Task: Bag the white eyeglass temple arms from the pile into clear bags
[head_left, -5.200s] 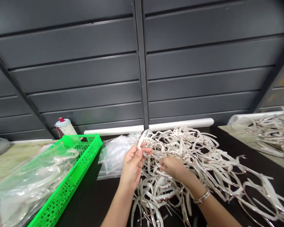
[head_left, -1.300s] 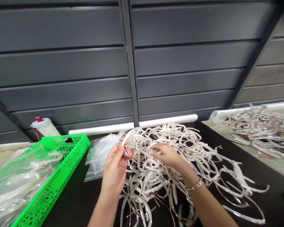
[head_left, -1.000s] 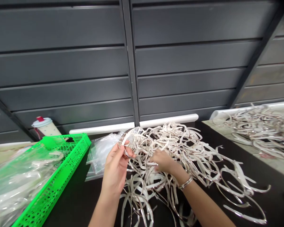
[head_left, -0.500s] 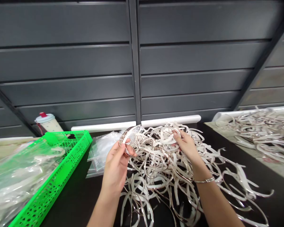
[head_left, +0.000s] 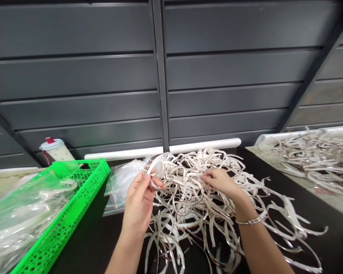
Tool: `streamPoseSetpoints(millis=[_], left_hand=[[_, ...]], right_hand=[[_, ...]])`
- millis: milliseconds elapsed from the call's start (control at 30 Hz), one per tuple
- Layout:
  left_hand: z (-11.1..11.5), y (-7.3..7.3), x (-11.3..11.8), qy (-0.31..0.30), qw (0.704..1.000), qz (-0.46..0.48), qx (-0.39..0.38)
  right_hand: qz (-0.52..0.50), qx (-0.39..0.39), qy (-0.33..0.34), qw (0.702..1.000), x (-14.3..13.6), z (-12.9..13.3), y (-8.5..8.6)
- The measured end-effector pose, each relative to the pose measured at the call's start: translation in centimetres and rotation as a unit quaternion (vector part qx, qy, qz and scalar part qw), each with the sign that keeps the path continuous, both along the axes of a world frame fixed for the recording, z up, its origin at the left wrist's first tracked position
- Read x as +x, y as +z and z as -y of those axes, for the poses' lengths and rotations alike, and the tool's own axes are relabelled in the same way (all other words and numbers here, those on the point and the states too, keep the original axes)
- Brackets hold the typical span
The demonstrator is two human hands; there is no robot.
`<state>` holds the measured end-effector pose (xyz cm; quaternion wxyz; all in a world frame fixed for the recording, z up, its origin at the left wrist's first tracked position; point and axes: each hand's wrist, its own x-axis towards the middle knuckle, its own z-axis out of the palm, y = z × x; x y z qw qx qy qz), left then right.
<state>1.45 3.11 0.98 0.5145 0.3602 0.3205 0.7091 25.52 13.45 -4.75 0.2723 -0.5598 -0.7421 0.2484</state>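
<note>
A tangled heap of curved white and metallic strips (head_left: 188, 220) lies on the black table (head_left: 82, 243). My left hand (head_left: 141, 192), at the heap's left side, is closed on a small bundle of curved strips (head_left: 151, 165) held between thumb and fingers. My right hand (head_left: 220, 180), with a silver bracelet at the wrist, is over the middle right of the heap. Its fingers are pinched together at the strips, and what they grip, if anything, is too small to make out.
On the left stands a green basket (head_left: 71, 215) with plastic-bagged items. Clear bags (head_left: 121, 179) lie beside it, and a cup with a red cap (head_left: 57, 149) is behind. Another strip pile (head_left: 322, 156) is at the right. A grey panelled wall (head_left: 103, 76) rises behind.
My right hand has moved a little left and down over the heap, and its fingers have drawn together. My left hand stays nearly in place with its bundle.
</note>
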Motion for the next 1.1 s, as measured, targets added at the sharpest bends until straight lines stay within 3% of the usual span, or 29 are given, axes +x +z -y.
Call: streamPoseSetpoints(millis=[167, 333, 567, 700, 767, 1100], left_hand=[[0.0, -0.1, 0.0, 0.01, 1.0, 0.007, -0.021], [0.1, 0.0, 0.0, 0.012, 0.999, 0.006, -0.03], [0.2, 0.1, -0.1, 0.015, 1.0, 0.006, -0.022], [0.1, -0.1, -0.1, 0.001, 1.0, 0.002, -0.014], [0.0, -0.1, 0.0, -0.003, 1.0, 0.002, -0.009], [-0.2, -0.2, 0.3, -0.024, 0.999, 0.041, -0.016]], right_hand=[[0.092, -0.082, 0.011, 0.992, -1.1, 0.1, -0.7], [0.088, -0.072, 0.03, 0.993, -2.5, -0.6, -1.1], [-0.062, -0.022, 0.04, 0.997, -1.3, -0.2, 0.2], [-0.275, -0.041, 0.067, 0.958, -0.8, 0.2, 0.7], [-0.334, -0.038, 0.074, 0.939, -1.2, 0.4, 0.7], [-0.343, -0.02, 0.108, 0.933, -2.4, 0.1, 0.5]])
